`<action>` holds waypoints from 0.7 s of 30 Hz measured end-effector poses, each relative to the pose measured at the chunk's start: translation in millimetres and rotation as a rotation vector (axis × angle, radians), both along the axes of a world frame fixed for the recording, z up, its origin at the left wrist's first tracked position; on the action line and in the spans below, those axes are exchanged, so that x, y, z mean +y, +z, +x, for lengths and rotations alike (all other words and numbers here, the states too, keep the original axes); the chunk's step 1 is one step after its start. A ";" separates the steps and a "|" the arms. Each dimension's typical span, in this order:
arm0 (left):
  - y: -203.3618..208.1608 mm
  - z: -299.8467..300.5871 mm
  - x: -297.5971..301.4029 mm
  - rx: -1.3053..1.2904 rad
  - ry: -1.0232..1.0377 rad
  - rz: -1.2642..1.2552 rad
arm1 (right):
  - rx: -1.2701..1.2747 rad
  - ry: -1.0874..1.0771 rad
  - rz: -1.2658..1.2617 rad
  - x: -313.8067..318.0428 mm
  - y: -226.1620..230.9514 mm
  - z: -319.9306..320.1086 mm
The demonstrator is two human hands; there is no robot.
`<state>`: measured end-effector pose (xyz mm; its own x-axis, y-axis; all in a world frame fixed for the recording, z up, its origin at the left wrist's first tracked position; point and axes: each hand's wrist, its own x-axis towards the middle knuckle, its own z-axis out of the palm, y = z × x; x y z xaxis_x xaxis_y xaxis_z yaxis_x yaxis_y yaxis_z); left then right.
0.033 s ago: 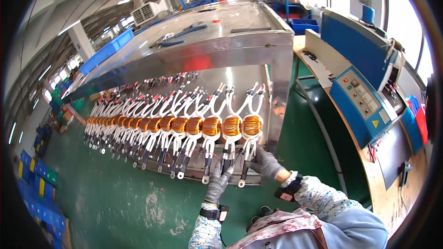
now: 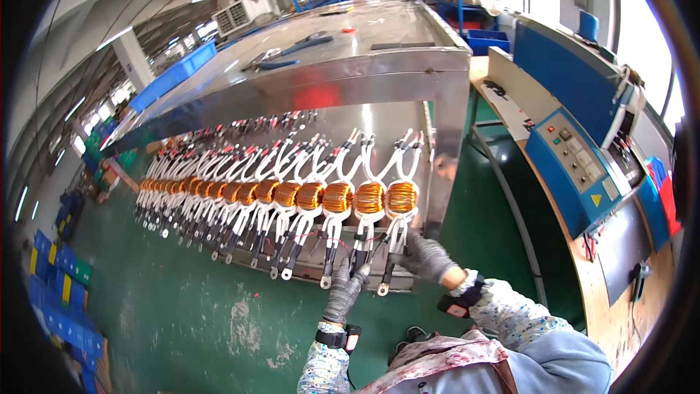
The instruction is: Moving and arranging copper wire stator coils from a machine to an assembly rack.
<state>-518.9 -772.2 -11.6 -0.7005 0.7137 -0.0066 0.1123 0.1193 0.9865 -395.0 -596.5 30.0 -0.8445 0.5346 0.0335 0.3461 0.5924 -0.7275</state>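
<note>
A long row of copper-wound toroid coils (image 2: 368, 198) lies along a metal shelf, bound in white leads with black sleeves and metal lugs. My left hand (image 2: 343, 293), in a grey glove, has its thumb and fingers around a black-sleeved lead (image 2: 359, 259) below the second coil from the right. At the rightmost coil (image 2: 402, 198), my right hand (image 2: 429, 257), gloved alike, pinches the leads under it; its fingertips are partly hidden. One lug (image 2: 383, 289) of that coil hangs below the shelf's front edge.
Above the coils is a metal tabletop (image 2: 364, 25) with pliers (image 2: 306, 44) on it. To the right, a wooden bench (image 2: 583, 277) carries a blue control box (image 2: 572, 168). Blue bins (image 2: 69, 284) stand on the green floor at far left.
The whole view has shifted slightly, so the scene sits a little further right. Both hands stay at the same leads.
</note>
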 end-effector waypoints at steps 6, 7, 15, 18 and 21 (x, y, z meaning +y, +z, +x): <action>-34.1 41.1 -69.1 -0.225 0.051 -0.088 | 0.891 -0.210 0.477 43.8 118.5 32.5; -43.9 47.7 -80.8 -0.236 0.074 -0.097 | 0.937 -0.243 0.521 56.5 126.5 27.7; -91.2 71.2 -126.0 -0.368 0.252 -0.224 | 0.575 0.595 -0.605 149.4 79.8 -21.0; -96.5 66.5 -131.0 -0.388 0.280 -0.214 | 0.560 0.596 -0.909 126.0 85.4 -27.1; -101.0 50.3 -124.3 -0.372 0.206 -0.181 | 0.535 0.326 -0.536 133.4 64.9 -11.7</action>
